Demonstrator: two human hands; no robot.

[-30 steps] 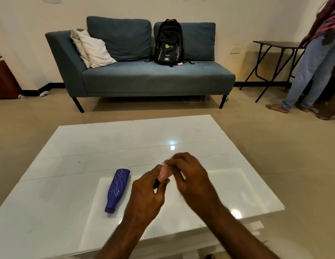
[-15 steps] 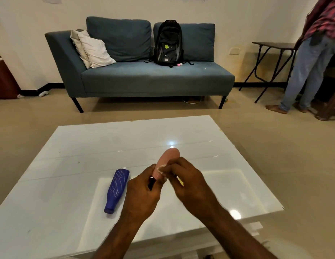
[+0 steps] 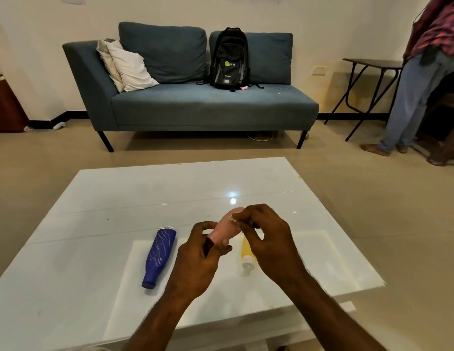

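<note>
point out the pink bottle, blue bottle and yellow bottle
pink bottle (image 3: 224, 228), head view, middle of its body between the hands
blue bottle (image 3: 160, 257), head view, middle of its body
yellow bottle (image 3: 245, 249), head view, body just above the white cap

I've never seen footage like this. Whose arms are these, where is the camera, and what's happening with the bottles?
There is no machine here: the two arms belong to a person, and the single picture comes from a camera worn on that person's head, looking forward and down. The left hand grips a pink bottle near its dark-capped narrow end, above the white table. The right hand pinches at the bottle's upper part; a small whitish bit shows there, too small to identify. On the table lie a blue bottle and a yellow bottle with a white cap, partly hidden behind the right hand. Beyond stand a sofa with a backpack, and another person at the right edge.
</note>
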